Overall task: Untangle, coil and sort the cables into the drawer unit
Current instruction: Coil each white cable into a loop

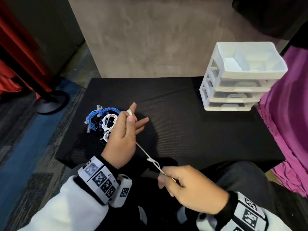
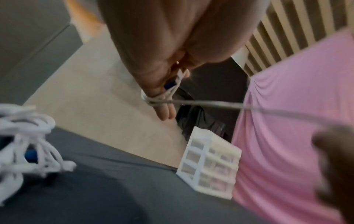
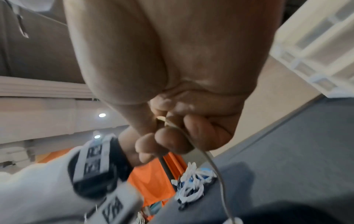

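Left hand: the left hand (image 1: 122, 139) is raised above the black surface (image 1: 183, 130). One end of the white cable (image 1: 145, 151) is wound in a few turns around the fingers (image 2: 164, 112), with its plug pressed under the thumb; the other fingers are spread.

Right hand: the right hand (image 1: 188, 189) is held nearer to the body. The cable is pinched between its thumb and curled fingers (image 3: 168, 141).

White cable: it is stretched taut between the two hands. A small knot (image 1: 150, 160) is seen on it, just in front of the right fingers.

Remaining pile: a heap of cables (image 1: 101, 120), blue, white and black, lies on the surface just beyond the left fingers, on their left side. It seems still tangled together.

Drawer unit: the drawer unit (image 1: 238, 77) stands well apart from both hands, to the far right of them. Its drawers are pushed in, and no coiled cable can be made out inside.

Progress: the task is judged to be at an early stage. One cable is separated and its coiling is only begun.

Left to do: the knot must be opened, the coil finished and put in a drawer, and then the heap must be untangled, coiled and sorted.
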Motion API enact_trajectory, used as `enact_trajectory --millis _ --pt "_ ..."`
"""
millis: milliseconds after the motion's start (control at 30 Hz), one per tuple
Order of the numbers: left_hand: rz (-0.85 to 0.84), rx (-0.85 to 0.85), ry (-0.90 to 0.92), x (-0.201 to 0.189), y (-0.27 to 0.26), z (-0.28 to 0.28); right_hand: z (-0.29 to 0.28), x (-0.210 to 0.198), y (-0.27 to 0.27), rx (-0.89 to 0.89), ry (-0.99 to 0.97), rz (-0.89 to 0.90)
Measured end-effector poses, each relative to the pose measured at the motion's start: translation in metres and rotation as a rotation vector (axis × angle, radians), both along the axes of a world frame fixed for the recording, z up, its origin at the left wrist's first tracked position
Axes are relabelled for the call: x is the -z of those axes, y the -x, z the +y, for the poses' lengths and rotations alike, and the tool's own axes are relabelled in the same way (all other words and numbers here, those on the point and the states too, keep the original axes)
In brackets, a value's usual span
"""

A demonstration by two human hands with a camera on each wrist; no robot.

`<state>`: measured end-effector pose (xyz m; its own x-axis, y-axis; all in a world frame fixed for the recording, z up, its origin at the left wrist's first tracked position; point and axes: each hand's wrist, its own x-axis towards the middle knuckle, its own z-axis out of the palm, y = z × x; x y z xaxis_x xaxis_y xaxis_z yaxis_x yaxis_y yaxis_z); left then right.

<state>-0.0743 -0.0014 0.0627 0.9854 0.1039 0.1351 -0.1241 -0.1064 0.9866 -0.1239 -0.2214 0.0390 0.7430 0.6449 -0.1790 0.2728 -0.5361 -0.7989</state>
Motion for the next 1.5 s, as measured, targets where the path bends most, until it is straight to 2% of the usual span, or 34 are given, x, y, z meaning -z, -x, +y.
enact_trajectory --millis 100,167,267,400,533,667,733,833,967,1100,1200,1300,1367,1433,1500 --pt "0.025 0.149 -0.395 0.011 0.008 0.002 -0.011 -0.024 -0.010 0.048 -0.016 -0.139" --pt "0.102 0.247 -0.428 0.015 0.016 -0.002 -0.019 -0.034 -0.025 0.159 -0.066 -0.221" --pt "0.195 0.381 -0.249 0.009 0.035 -0.019 -0.026 -0.039 -0.051 0.271 -0.148 -0.246" --pt "0.291 0.547 0.133 0.002 0.046 -0.037 -0.028 -0.025 -0.074 0.322 -0.246 -0.132" --pt "0.380 0.506 0.597 -0.007 0.041 -0.032 -0.029 0.003 -0.072 0.352 -0.273 -0.043" --pt "0.419 0.438 0.970 -0.013 0.035 -0.013 -0.023 0.030 -0.055 0.358 -0.285 0.056" --pt "0.426 0.379 1.043 -0.018 0.031 -0.007 -0.021 0.038 -0.047 0.349 -0.272 0.085" --pt "0.408 0.287 1.039 -0.023 0.025 0.000 -0.018 0.049 -0.036 0.319 -0.242 0.104" --pt "0.418 0.271 1.052 -0.020 0.025 -0.002 -0.015 0.066 -0.036 0.430 -0.060 -0.093" --pt "0.419 0.286 1.085 -0.010 0.030 -0.016 -0.015 0.058 -0.044 0.491 0.001 -0.110" --pt "0.422 0.338 1.084 -0.002 0.035 -0.027 -0.012 0.047 -0.046 0.597 -0.211 0.061" --pt "0.447 0.334 1.043 0.007 0.039 -0.040 -0.002 0.028 -0.044 0.675 -0.647 0.444" --pt "0.454 0.276 0.992 0.013 0.040 -0.047 0.003 0.014 -0.041 0.652 -0.865 0.662" --pt "0.439 0.207 0.931 0.019 0.040 -0.052 0.008 0.005 -0.038 0.591 -0.922 0.696" --pt "0.408 0.148 0.845 0.025 0.039 -0.053 0.011 0.002 -0.036 0.595 -0.931 0.643"
